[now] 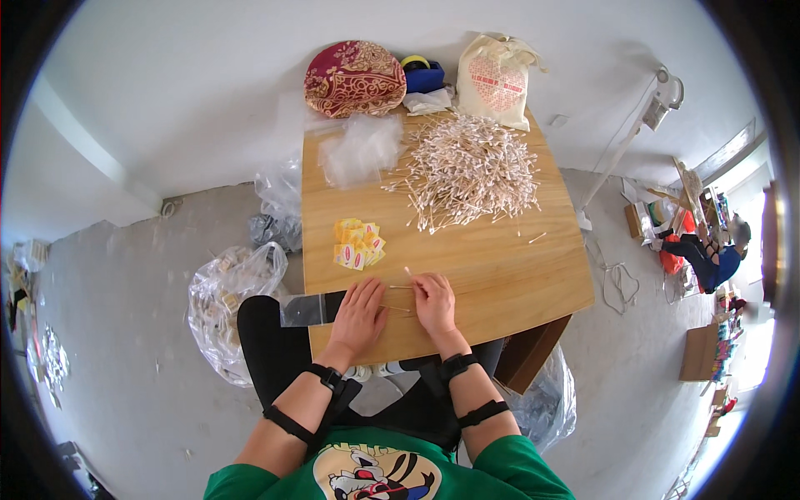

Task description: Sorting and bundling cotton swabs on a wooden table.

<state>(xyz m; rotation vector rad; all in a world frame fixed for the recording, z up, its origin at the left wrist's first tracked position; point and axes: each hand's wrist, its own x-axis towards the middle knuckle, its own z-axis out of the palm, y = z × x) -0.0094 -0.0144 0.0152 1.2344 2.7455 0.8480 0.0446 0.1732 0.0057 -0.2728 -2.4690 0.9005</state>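
My left hand lies flat on the wooden table, fingers spread, resting on a small clear plastic bag that hangs over the table's left edge. My right hand is next to it, fingers curled, pinching a thin cotton swab that points left. Another swab lies between the two hands. A big heap of cotton swabs covers the far half of the table. A small pile of yellow packets sits just beyond my left hand.
Clear plastic bags lie at the table's far left. A red embroidered cushion, a blue item and a cream drawstring bag sit at the far edge. Plastic sacks stand on the floor to the left. A person sits far right.
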